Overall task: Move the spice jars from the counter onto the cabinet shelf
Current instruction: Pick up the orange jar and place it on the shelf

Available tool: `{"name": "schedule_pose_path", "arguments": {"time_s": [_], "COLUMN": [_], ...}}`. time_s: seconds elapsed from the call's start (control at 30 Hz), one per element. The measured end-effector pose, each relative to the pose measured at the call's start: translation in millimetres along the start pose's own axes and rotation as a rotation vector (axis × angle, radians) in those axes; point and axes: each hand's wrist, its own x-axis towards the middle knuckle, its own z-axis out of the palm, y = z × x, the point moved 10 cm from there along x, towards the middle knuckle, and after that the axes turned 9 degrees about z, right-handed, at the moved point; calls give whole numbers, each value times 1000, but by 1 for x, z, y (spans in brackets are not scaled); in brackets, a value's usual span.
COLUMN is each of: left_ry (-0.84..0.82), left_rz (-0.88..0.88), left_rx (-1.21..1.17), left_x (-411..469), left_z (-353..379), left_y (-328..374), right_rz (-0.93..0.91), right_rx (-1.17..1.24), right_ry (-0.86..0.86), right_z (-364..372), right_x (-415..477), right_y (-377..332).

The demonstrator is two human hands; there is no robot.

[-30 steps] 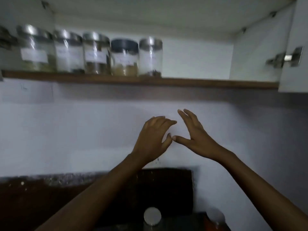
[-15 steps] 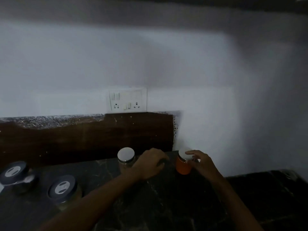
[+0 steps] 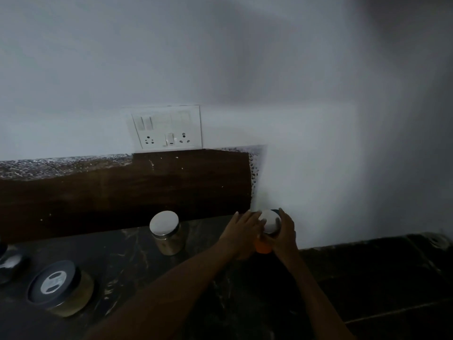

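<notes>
You are cupping a small orange spice jar point(image 3: 263, 248) with a round silver lid between both hands, at the back of the dark marble counter point(image 3: 372, 278), close to the white wall. Your right hand point(image 3: 285, 233) is curling its fingers round the jar's right side. Your left hand point(image 3: 241, 233) is laying its fingers against the left side; I cannot tell if they are gripping. Further left, a silver-lidded clear jar of tan powder point(image 3: 167, 233) and a dark-lidded jar point(image 3: 60, 288) are standing upright.

Orange jar point(image 3: 263, 249) body is mostly hidden between the fingers of left hand point(image 3: 241, 234) and right hand point(image 3: 284, 235). Left-finger curl cannot be told. Dark rim point(image 3: 275, 211) beyond the fingertips is unidentifiable. Edge jar point(image 3: 9, 263), far left of the fingers, is cut off.
</notes>
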Motion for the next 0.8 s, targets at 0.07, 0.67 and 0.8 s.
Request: {"name": "schedule_pose_path", "arguments": {"time_s": [0.07, 0.67, 0.8], "left_ry": [0, 162, 278], "left_rz": [12, 251, 304], "left_rx": [-11, -107, -249], "left_x": [4, -55, -116], "left_z": [5, -21, -45], "left_y": [-1, 12, 20], "right_rz": [4, 159, 99], "right_rx": [-1, 165, 105], "right_ry": [0, -182, -330], "right_z": [10, 8, 9], "right_x": [5, -27, -58], "right_y": [4, -7, -52]}}
